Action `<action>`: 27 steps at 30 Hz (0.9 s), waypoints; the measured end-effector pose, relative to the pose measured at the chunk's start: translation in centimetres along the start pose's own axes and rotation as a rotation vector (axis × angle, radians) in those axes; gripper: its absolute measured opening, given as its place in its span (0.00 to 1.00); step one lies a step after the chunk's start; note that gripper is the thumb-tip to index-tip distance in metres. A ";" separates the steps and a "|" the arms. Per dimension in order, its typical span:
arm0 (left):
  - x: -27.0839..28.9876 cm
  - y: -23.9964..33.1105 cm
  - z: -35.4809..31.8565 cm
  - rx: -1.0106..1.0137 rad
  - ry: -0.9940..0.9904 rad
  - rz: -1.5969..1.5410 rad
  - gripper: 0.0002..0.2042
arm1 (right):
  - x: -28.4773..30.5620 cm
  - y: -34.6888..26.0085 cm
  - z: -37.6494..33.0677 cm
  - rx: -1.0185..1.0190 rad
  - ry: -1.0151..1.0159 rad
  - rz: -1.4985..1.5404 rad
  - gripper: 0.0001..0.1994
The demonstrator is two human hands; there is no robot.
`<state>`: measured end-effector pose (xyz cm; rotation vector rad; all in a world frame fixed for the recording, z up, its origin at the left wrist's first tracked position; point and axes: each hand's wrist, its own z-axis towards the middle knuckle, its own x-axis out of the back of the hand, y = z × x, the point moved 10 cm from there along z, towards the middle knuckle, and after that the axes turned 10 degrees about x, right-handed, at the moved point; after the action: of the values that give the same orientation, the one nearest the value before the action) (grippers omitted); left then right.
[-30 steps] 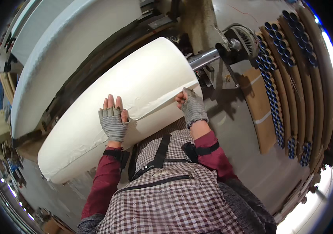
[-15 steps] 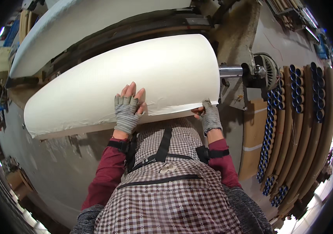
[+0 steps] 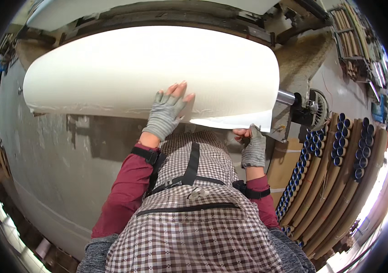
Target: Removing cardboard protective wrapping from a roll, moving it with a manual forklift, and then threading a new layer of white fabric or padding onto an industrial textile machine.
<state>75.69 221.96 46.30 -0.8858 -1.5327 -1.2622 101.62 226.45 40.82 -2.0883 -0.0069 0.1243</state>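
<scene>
A large roll of white sheet material (image 3: 148,63) lies across in front of me on a metal shaft (image 3: 286,96). My left hand (image 3: 169,107), in a grey striped fingerless glove, rests on the roll's near side with its fingers stretched out. At the right end, my right hand (image 3: 254,143), gloved the same way, pinches the sheet's loose edge (image 3: 237,121) near its corner. That edge stands a little away from the roll as a bright white flap between my hands. Wrinkles run along the roll's lower side, left of my left hand.
Beyond the roll is a dark machine frame (image 3: 171,19) with another white roll (image 3: 85,11). A round finned part (image 3: 317,109) sits at the shaft's right end. Stacked brown cardboard tubes (image 3: 330,186) with blue-rimmed ends stand to the right, beside a flat brown carton (image 3: 282,168).
My right hand has drawn the sheet's edge out from the roll, so the flap shows wider. The left hand stays on the roll. The whole view has turned and shifted.
</scene>
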 end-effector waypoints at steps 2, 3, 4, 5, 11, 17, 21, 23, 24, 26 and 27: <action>-0.2 -0.2 -0.5 0.024 -0.002 -0.011 0.31 | -1.5 4.6 -1.3 -0.292 -0.162 0.097 0.18; -0.3 0.0 -0.3 0.022 -0.003 -0.025 0.31 | -1.8 8.3 -2.9 -0.546 -0.099 0.257 0.20; -0.4 0.0 -0.2 0.021 -0.009 -0.007 0.31 | -2.3 9.8 -3.1 -0.600 -0.148 0.177 0.22; -0.3 -0.1 -0.1 0.035 -0.004 -0.012 0.31 | -2.7 11.3 -3.3 -0.653 -0.197 0.096 0.24; -0.6 -0.3 -1.0 -0.018 -0.022 -0.095 0.34 | -7.3 15.2 -1.3 -0.485 -0.221 0.174 0.24; -1.0 -1.2 -2.0 -0.091 -0.025 -0.145 0.29 | -10.3 14.5 -1.0 -0.311 -0.080 0.345 0.17; 0.4 -3.1 -2.8 -0.138 -0.023 -0.454 0.18 | -9.4 15.5 0.8 -0.202 -0.129 0.047 0.19; 1.2 -5.9 -4.8 -0.016 -0.026 -0.599 0.12 | -7.9 16.1 1.4 -0.211 -0.112 0.021 0.14; 0.4 -9.1 -6.5 0.177 -0.096 -0.745 0.12 | -8.0 15.0 1.4 -0.146 -0.098 0.001 0.13; -2.8 -15.1 -11.6 0.598 -0.201 -1.097 0.12 | -9.5 12.3 0.2 -0.057 -0.075 -0.008 0.08; -5.0 -17.7 -14.6 0.821 -0.238 -1.303 0.12 | -9.7 11.7 -0.5 -0.051 -0.080 -0.016 0.08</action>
<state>63.88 204.09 36.73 0.6724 -2.6556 -1.0945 91.47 219.67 31.72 -2.1324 -0.0759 0.1993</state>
